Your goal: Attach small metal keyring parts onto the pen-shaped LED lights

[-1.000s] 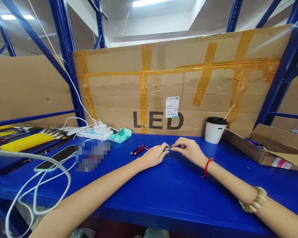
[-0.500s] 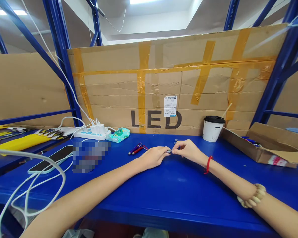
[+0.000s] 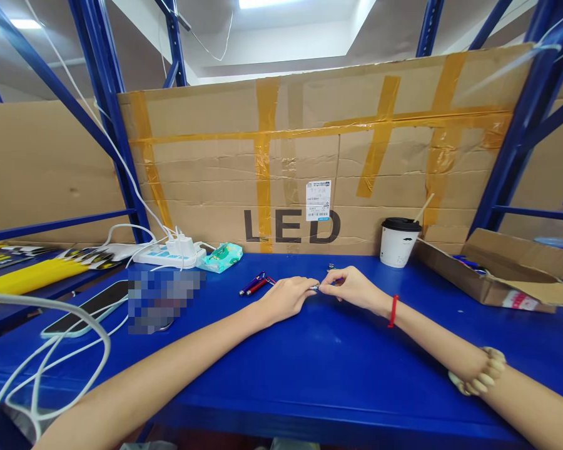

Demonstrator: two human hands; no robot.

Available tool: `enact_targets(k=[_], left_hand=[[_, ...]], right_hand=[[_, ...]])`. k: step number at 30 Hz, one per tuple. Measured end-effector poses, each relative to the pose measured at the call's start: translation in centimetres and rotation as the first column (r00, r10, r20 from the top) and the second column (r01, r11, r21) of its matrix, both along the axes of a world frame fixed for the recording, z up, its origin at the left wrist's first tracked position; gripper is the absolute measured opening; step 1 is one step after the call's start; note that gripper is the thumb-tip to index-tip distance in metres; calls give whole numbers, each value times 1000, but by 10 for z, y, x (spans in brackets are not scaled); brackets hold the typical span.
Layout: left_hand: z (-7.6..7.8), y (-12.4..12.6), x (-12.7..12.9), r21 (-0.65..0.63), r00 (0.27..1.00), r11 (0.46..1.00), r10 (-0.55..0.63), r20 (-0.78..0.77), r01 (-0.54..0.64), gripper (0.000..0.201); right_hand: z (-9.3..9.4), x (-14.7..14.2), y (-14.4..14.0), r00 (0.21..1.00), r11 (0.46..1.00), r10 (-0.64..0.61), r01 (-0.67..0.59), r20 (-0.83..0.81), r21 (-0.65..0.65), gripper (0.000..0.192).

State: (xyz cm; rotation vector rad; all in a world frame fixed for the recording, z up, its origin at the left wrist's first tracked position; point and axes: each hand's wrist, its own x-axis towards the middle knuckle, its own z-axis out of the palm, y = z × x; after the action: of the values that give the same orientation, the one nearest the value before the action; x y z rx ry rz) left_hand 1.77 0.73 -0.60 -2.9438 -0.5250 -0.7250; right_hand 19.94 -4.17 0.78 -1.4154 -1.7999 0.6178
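Observation:
My left hand (image 3: 288, 296) is closed around a small slim thing with a shiny silver end (image 3: 314, 288) showing past the fingertips; its body is hidden by the fingers. Pinched fingers of my right hand (image 3: 351, 285) are right beside that silver end, and whatever is between them is too small to make out. To the left of my left hand lie a blue pen-like tube (image 3: 252, 283) and a red pen-like tube (image 3: 256, 287), side by side. Another small metal piece (image 3: 331, 267) is on the table just behind my right hand.
On the blue table (image 3: 338, 375) stand a white paper cup (image 3: 398, 247) with black lid and an open cardboard box (image 3: 492, 284) at right. At left are a phone (image 3: 91, 306), white cables (image 3: 42, 369), a power strip (image 3: 169, 255) and a green packet (image 3: 223, 257). A cardboard wall (image 3: 206, 181) closes the back.
The view has shifted slightly to the right. Both hands keep nearly the same pose, with a slightly larger gap between my right fingertips and the silver end.

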Motion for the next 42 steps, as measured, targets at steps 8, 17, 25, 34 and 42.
enact_targets(k=[8,17,25,34,42], left_hand=[[0,1,1,-12,1000,1000,26,7,-25,24],[7,-4,3,-191,995,977,99,-6,-99,25],[6,0,5,-220,980,957,199,16,-191,22],[11,-6,6,-84,978,974,210,-9,-210,27],[9,-5,7,9,984,984,176,-34,-176,30]], right_hand=[[11,-9,-11,984,956,-101,55,-147,-289,39],[6,-3,-4,969,949,-126,56,-211,-312,41],[10,3,3,957,994,-83,59,-277,-92,46],[20,61,9,726,809,-585,496,361,314,20],[19,63,4,664,844,-512,507,546,174,3]])
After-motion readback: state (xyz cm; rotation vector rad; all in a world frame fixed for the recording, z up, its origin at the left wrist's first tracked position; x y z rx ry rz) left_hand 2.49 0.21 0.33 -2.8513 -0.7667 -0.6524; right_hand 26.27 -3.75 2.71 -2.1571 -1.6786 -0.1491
